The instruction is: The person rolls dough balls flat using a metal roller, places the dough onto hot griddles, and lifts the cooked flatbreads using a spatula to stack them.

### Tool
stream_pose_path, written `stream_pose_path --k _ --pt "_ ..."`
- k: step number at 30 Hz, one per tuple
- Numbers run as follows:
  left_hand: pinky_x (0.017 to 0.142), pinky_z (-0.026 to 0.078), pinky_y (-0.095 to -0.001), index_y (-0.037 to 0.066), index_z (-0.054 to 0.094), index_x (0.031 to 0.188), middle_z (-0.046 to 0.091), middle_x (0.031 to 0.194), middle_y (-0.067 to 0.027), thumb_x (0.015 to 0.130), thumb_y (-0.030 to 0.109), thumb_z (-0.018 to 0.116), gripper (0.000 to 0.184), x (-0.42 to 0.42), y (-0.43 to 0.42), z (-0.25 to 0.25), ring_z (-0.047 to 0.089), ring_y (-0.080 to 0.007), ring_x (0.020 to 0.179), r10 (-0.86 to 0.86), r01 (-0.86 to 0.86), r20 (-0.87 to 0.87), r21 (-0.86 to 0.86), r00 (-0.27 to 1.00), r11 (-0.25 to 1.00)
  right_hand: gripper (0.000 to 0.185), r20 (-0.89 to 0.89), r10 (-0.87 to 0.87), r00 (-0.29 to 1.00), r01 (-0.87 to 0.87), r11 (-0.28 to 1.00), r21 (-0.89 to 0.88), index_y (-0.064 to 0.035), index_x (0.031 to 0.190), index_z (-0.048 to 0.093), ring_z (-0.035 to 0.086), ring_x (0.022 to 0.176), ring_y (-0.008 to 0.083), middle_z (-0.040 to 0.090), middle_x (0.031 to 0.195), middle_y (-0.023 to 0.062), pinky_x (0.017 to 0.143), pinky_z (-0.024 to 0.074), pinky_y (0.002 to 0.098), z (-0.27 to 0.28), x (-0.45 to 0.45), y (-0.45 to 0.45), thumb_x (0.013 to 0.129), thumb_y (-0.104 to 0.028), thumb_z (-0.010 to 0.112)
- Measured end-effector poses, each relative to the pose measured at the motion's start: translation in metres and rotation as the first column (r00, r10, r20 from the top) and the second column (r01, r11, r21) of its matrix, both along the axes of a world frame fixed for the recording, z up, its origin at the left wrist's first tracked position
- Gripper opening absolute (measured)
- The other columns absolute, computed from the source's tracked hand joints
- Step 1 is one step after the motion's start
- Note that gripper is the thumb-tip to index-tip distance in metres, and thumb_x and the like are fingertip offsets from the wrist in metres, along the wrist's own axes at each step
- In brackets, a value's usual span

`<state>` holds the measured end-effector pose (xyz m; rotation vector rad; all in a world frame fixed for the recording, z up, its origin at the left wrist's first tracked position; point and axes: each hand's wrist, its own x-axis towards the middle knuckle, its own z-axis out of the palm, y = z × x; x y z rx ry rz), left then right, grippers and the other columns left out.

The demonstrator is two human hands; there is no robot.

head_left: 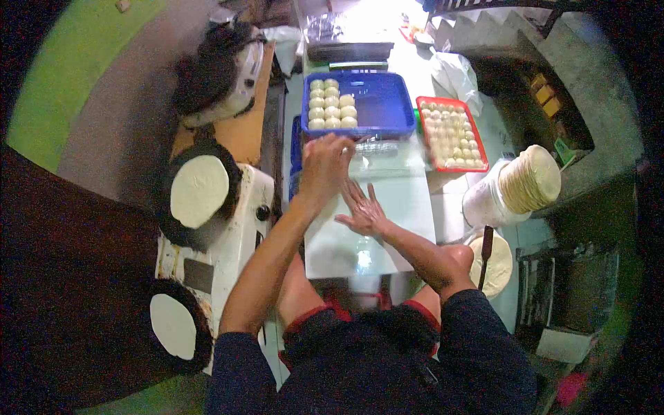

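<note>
My left hand (326, 166) is raised at the front rim of a blue tray (377, 104), its fingers curled together and slightly blurred. Whatever they hold, if anything, I cannot make out. Pale dough balls (332, 111) stand in rows in the tray's left part. My right hand (364, 209) rests palm down with spread fingers on a glossy white work board (408, 200), beside a clear plastic sheet (377, 155) at the board's far end.
To the left, flat dough rounds (199, 191) lie on black griddles over a white stove (256, 190). At right are a red tray (453, 135) of smaller dough balls, a stack of flatbreads (531, 181) on a white bucket (481, 200), and a dark-handled spatula (486, 249).
</note>
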<state>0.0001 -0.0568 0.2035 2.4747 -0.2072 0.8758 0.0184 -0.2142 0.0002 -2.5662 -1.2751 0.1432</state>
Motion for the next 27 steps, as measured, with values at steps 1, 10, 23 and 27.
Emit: stream_pose_path --k 1,10,23,27 --pt "0.071 0.049 -0.0466 0.006 0.069 0.087 0.066 0.078 -0.0126 0.087 0.013 0.068 0.007 -0.003 0.002 -0.002 0.066 -0.0318 0.076 -0.002 0.002 0.0 0.04 1.0 0.999 0.094 0.014 -0.037 0.999 0.037 0.999 0.022 -0.0019 0.157 0.019 0.011 0.154 0.0341 0.013 0.165 0.0227 0.123 0.0066 0.057 -0.005 -0.009 -0.008 0.095 -0.069 0.038" --pt "0.076 0.048 -0.0439 0.008 0.069 0.086 0.066 0.078 -0.0094 0.085 0.008 0.069 0.001 -0.047 -0.012 -0.045 0.063 -0.0283 0.074 -0.079 0.074 -0.08 -0.057 0.994 0.996 0.071 -0.432 0.008 0.902 -0.02 1.0 -0.022 0.0043 0.154 0.025 0.018 0.152 0.0353 0.02 0.163 0.0238 0.125 0.0142 0.044 0.025 -0.02 -0.062 0.104 -0.043 0.042" --pt "0.085 0.047 -0.0466 0.013 0.064 0.101 0.063 0.096 -0.0063 0.085 0.016 0.063 0.016 -0.18 -0.066 -0.217 0.062 -0.0271 0.093 -0.127 0.141 -0.691 -0.037 0.712 0.989 0.071 -0.055 -0.089 0.994 0.098 0.978 0.184 -0.0136 0.147 0.047 0.049 0.134 0.0363 0.052 0.143 0.0219 0.11 0.041 0.0466 0.009 0.169 -0.046 0.083 -0.021 0.076" --pt "0.079 0.049 -0.0457 0.012 0.063 0.1 0.064 0.1 -0.0075 0.085 0.013 0.057 0.016 -0.181 -0.077 -0.231 0.063 -0.0286 0.095 -0.054 0.203 -0.623 0.172 0.781 0.964 0.086 0.095 -0.167 0.981 0.172 0.984 -0.049 -0.0208 0.155 0.034 0.034 0.144 0.039 0.04 0.15 0.0239 0.116 0.025 0.0609 0.012 0.131 0.044 0.081 -0.029 0.078"
